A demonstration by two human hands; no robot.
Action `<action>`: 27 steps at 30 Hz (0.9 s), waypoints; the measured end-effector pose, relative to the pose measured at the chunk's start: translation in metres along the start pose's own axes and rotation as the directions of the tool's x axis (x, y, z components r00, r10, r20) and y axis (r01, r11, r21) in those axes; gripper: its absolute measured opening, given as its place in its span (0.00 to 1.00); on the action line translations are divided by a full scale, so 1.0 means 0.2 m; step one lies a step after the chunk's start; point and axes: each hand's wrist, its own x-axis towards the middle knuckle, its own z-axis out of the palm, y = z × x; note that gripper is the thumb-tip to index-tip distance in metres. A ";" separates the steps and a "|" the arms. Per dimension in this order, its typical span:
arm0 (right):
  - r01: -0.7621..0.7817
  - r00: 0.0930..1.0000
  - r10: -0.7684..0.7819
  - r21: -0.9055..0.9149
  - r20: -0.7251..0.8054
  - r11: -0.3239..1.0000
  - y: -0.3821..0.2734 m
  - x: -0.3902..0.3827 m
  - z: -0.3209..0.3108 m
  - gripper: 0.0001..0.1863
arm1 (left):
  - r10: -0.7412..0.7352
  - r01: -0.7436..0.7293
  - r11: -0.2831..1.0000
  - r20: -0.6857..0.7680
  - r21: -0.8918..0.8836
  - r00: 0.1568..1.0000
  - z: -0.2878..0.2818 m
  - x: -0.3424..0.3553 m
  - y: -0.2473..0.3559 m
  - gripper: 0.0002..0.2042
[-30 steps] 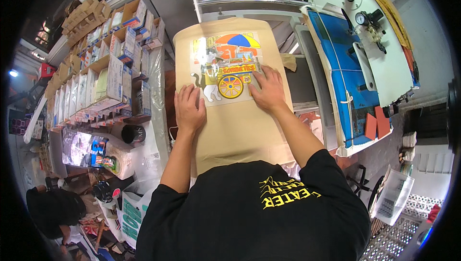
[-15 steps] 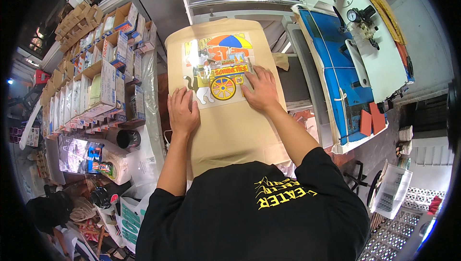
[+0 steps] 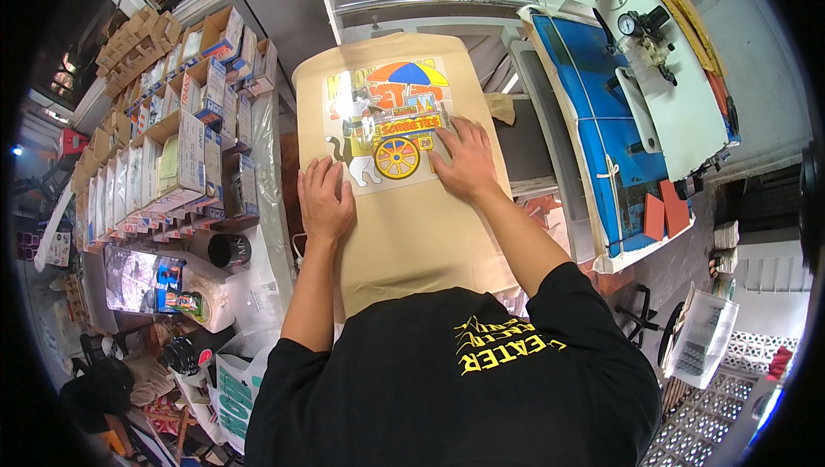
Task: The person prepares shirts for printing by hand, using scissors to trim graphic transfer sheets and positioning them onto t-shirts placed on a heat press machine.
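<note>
A tan cloth (image 3: 421,235), perhaps a shirt or bag, lies stretched over a board with a rounded far end. On its far half rests a clear sheet with a colourful picture (image 3: 397,128) of a cat, a food cart and a striped umbrella. My left hand (image 3: 326,201) lies at the cloth's left side, fingers extended, beside the sheet's lower left corner. Flat across the sheet's right edge is my right hand (image 3: 467,158), its fingers stretched out and slightly apart. Neither hand grips anything. Glare covers part of the picture.
Boxes (image 3: 172,158) packed with flat packets crowd the left side, with a dark mug (image 3: 229,250) and a glossy screen (image 3: 133,280) nearer. At right stands a machine with a blue pad (image 3: 593,136) and a gauge (image 3: 627,25). Chrome bars (image 3: 430,5) cross the far end.
Both hands stay in nearly the same places on the cloth and sheet. The whole view has shifted very slightly. A dark shape at the lower left has moved a little to the right.
</note>
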 end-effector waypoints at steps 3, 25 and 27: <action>-0.006 1.000 0.006 0.005 -0.001 1.000 0.00 0.00 0.00 0.26 | 0.003 -0.003 1.000 -0.001 -0.001 1.000 0.00 0.00 0.00 0.19; -0.012 1.000 0.012 -0.001 0.021 1.000 0.00 0.00 0.02 0.28 | -0.009 0.009 1.000 0.006 0.003 1.000 0.00 0.00 -0.01 0.19; -0.009 1.000 0.009 -0.002 0.018 1.000 0.00 0.01 0.02 0.28 | -0.012 0.012 1.000 0.009 0.006 1.000 0.00 0.00 -0.01 0.19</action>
